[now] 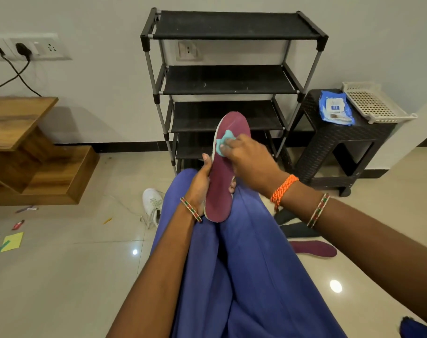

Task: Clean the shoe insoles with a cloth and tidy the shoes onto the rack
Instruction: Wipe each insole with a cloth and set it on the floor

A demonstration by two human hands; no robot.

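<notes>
Right hand point(246, 154) presses cloth point(223, 142) onto insole point(219, 186) held by left hand point(200, 184).

A: Where are you seated?
B: You're in a home room: glossy tiled floor point(61, 276), black shoe rack point(232, 79) against a white wall, wooden shelf unit point(29, 152), plugged wall sockets point(29, 46).

Both our arms reach toward 12 o'clock over the lap. Left hand point(199, 185) grips the insole point(221, 181) edge from 9 o'clock, thumb up. Right hand point(246, 154) comes in from 4 o'clock, fingertips pinching the cloth point(222, 142) against it.
</notes>
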